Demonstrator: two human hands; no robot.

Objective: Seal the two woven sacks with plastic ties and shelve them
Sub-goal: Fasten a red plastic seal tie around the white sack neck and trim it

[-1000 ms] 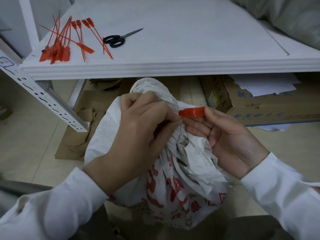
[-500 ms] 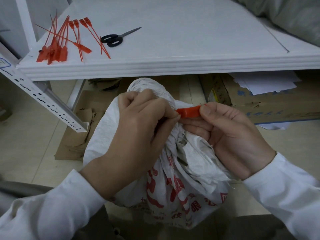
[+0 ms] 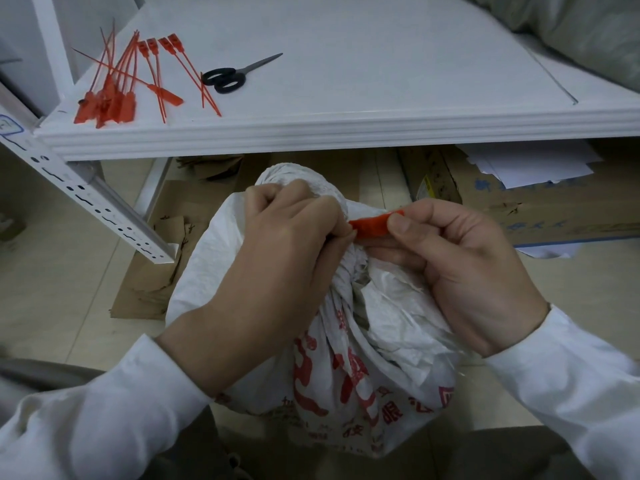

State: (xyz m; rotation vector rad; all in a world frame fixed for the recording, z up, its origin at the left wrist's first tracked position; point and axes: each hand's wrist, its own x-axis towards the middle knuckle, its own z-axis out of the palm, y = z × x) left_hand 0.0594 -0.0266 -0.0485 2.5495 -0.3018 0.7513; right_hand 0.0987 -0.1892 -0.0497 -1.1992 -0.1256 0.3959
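Observation:
A white woven sack [image 3: 391, 327] with red print stands on the floor in front of me, its mouth gathered into a twisted neck. My left hand [image 3: 277, 265] is clenched around that neck. My right hand [image 3: 460, 268] pinches the flat head of a red plastic tie [image 3: 372, 225] between thumb and forefinger, right at the neck. The tie's strap is hidden behind my fingers. Several spare red ties [image 3: 121, 84] lie on the left of the white shelf [image 3: 346, 129]. Part of a second grey-white sack [image 3: 588, 32] shows at the shelf's far right.
Black scissors [image 3: 232, 76] lie on the shelf beside the spare ties. A perforated white shelf post [image 3: 97, 209] slants down at left. Cardboard boxes [image 3: 540, 209] with white papers sit under the shelf at right, flattened cardboard [image 3: 152, 271] on the floor at left.
My right hand has closed in on the sack's neck and rolled so its back faces up, bringing the tie's red head against my left fingers. My left hand keeps its grip.

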